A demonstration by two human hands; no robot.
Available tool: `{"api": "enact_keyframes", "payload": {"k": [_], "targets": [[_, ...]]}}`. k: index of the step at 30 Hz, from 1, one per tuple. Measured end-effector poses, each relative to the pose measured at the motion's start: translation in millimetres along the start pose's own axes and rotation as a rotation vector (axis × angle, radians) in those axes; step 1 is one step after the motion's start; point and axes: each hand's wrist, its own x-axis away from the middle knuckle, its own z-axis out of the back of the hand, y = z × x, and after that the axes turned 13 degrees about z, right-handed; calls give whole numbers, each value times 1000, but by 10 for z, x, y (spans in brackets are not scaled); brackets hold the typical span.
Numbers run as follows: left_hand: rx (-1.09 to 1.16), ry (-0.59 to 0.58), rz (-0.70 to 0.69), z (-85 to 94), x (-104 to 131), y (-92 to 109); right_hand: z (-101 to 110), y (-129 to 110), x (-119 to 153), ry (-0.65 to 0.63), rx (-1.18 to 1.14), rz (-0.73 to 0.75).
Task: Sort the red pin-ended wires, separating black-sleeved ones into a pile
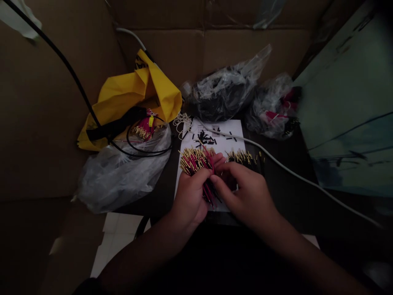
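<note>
A thick bundle of red and black wires with gold-coloured tips point(196, 159) is gripped in my left hand point(192, 194), thumb across its front. Close against its right side, my right hand point(247, 188) is closed, thumb and forefinger pinched beside the left thumb; what lies between them is too small to make out. Under the hands is a white sheet of paper point(181, 180). Small black pieces point(204, 138) are scattered on its upper part. Behind my right hand lies a row of black wires with gold tips point(241, 156).
A yellow bag point(119, 92) and a clear plastic bag point(119, 176) lie left. Two plastic bags with dark contents point(221, 94) point(272, 108) stand behind. A pale cable point(285, 170) crosses the dark table point(288, 192) rightward; a black cable point(66, 61) hangs left. Cardboard walls point(166, 45) enclose the back.
</note>
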Motion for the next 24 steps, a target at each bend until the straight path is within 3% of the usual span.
{"api": "enact_keyframes", "payload": {"k": [7,15,21,24], "targets": [[74,97,-7,40,-60,20,-150,81,-172,-30,-164,-81],[-17,142,-117,71,-106,84,-191,104,-294,-81,-90,-111],[-59,127,-66,104,-81,153,-60,78,-322,14,-339,-261],[-70,127,-16,149,-59,202,16,117,-310,93,-315,-280]]}}
